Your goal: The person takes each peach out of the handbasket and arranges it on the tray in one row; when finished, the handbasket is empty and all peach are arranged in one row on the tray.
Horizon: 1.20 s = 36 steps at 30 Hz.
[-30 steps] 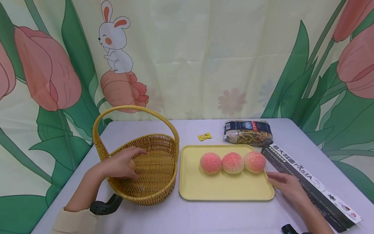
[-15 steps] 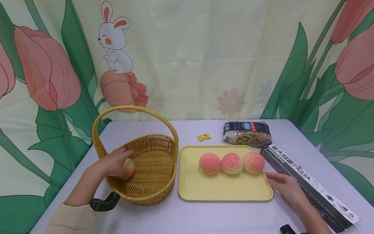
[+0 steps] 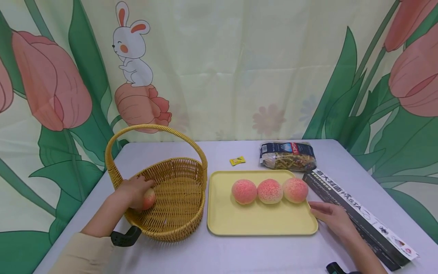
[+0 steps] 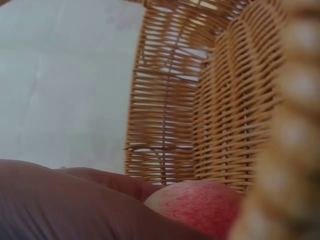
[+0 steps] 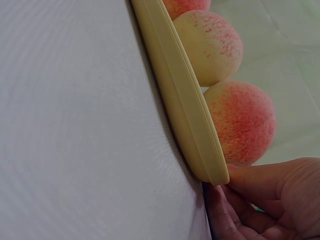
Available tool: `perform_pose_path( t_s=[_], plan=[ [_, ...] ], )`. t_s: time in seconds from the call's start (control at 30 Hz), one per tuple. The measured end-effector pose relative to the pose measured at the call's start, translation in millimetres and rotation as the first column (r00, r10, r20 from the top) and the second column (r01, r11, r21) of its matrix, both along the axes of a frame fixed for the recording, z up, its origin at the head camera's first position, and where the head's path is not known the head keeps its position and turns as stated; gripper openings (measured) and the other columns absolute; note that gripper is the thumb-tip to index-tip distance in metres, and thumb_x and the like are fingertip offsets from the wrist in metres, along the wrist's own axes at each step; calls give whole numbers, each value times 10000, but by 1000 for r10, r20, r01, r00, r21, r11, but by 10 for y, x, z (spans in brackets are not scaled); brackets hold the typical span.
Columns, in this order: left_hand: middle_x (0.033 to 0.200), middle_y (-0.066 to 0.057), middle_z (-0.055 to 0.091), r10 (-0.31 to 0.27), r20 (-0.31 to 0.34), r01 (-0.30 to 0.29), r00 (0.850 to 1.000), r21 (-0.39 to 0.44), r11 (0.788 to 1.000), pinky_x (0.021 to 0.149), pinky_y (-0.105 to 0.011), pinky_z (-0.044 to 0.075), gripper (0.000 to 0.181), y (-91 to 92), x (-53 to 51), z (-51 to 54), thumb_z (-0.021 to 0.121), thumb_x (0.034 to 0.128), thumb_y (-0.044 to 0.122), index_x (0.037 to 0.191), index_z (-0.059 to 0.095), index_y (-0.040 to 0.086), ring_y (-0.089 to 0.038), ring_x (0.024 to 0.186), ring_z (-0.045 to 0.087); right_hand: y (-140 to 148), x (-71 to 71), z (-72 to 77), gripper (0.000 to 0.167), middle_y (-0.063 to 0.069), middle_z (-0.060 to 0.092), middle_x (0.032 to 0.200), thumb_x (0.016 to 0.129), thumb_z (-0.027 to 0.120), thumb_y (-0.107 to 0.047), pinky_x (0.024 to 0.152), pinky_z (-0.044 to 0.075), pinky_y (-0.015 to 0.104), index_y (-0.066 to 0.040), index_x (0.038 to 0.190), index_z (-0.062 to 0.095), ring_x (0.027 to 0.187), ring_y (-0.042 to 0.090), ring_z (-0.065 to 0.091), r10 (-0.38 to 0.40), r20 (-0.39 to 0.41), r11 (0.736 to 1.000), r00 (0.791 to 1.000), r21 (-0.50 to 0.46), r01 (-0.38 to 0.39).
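Inside the left part of a wicker basket (image 3: 181,198), my left hand (image 3: 134,192) holds a pink peach (image 3: 149,199), its fingers curled over the fruit. The left wrist view shows that peach (image 4: 200,205) against the hand, near the woven wall; part of it is covered. My right hand (image 3: 333,219) grips the right edge of a pale yellow tray (image 3: 260,224). In the right wrist view, the thumb lies at the tray's rim (image 5: 215,172) and the other fingers are below it. A row of three peaches (image 3: 270,191) sits on the tray, apart from the basket.
Right of the tray lies a long black-and-white pasta box (image 3: 359,219), angled toward the front. Behind the tray are a bag of pasta (image 3: 288,156) and a small yellow wrapped candy (image 3: 237,160). The basket's tall handle (image 3: 155,127) arches above it.
My left hand has drawn back leftward inside the basket, its spread fingers curling round the peach, which now shows more. My right hand keeps its grip on the tray.
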<state>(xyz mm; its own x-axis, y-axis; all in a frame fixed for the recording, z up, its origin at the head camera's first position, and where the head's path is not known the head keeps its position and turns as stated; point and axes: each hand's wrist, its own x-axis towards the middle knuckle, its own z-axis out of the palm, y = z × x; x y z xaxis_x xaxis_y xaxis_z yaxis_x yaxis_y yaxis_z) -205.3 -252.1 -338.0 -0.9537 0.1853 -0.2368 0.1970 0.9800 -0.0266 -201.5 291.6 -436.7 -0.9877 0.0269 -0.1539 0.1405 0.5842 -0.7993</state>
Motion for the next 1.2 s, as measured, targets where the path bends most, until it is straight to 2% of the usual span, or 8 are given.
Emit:
perform_pose_path(
  t_s=[0.13, 0.23, 0.5, 0.57, 0.7, 0.77, 0.97, 1.2],
  plan=[
    [1037, -204, 511, -29, 12, 30, 1000, -49, 998, 796, -557, 420, 729, 15, -13, -31, 868, 543, 78, 1190, 538, 20, -390, 951, 474, 0, -6, 3, 563, 256, 534, 1201, 838, 653, -335, 890, 323, 616, 64, 1215, 528, 1151, 460, 411, -6, 8, 1000, 1000, -2, 6],
    [1048, -212, 521, -47, -34, 46, 998, -35, 998, 790, -547, 438, 707, -1, -22, -87, 858, 578, 127, 1194, 531, 10, -392, 952, 490, 3, -14, 1, 563, 258, 527, 1209, 839, 653, -335, 896, 313, 622, 61, 1219, 525, 1156, 462, 402, -9, 16, 1000, 1000, -3, 9],
    [958, -126, 504, -38, -161, 71, 986, 207, 976, 691, -440, 485, 703, -35, 14, -191, 864, 536, 141, 1127, 495, 50, -295, 853, 499, 1, -25, 12, 577, 256, 524, 1215, 837, 651, -353, 897, 305, 629, 55, 1225, 523, 1162, 465, 396, 0, 17, 1000, 1000, -1, 0],
    [960, -103, 504, -23, -185, 88, 982, 349, 933, 670, -394, 496, 687, -12, 32, -204, 857, 545, 134, 1115, 482, 57, -261, 845, 500, 6, -25, 10, 585, 253, 525, 1216, 834, 653, -360, 897, 306, 628, 52, 1227, 521, 1164, 464, 394, -2, 20, 1000, 1000, -1, 2],
    [1011, -80, 506, 10, -183, 111, 983, 637, 763, 659, -334, 516, 695, 65, 80, -234, 852, 561, 126, 1120, 444, 72, -226, 870, 521, 11, -21, 3, 606, 249, 523, 1219, 824, 659, -379, 900, 302, 627, 47, 1232, 518, 1167, 462, 391, -11, 29, 1000, 1000, 0, 11],
    [1039, -88, 504, 18, -177, 113, 984, 699, 706, 676, -342, 523, 706, 106, 104, -245, 852, 573, 139, 1131, 427, 64, -236, 893, 533, 14, -16, 0, 605, 251, 523, 1219, 825, 659, -377, 899, 306, 625, 48, 1232, 517, 1166, 463, 392, -12, 28, 1000, 1000, -2, 12],
    [1111, -109, 471, 83, -175, 79, 981, 756, 649, 741, -404, 516, 743, 204, 184, -275, 839, 627, 195, 1185, 370, 50, -271, 967, 528, 11, -6, -2, 604, 253, 522, 1219, 828, 655, -374, 896, 306, 627, 52, 1232, 514, 1167, 465, 392, -9, 25, 1000, 1000, -3, 9],
    [1159, -117, 448, 85, -168, 99, 982, 843, 529, 798, -435, 490, 757, 347, 287, -252, 832, 657, 193, 1212, 327, 87, -301, 1021, 508, 17, -27, -15, 618, 248, 517, 1228, 823, 658, -390, 894, 305, 629, 44, 1239, 512, 1167, 459, 393, -25, 43, 1000, 999, -7, 26]
  ],
)
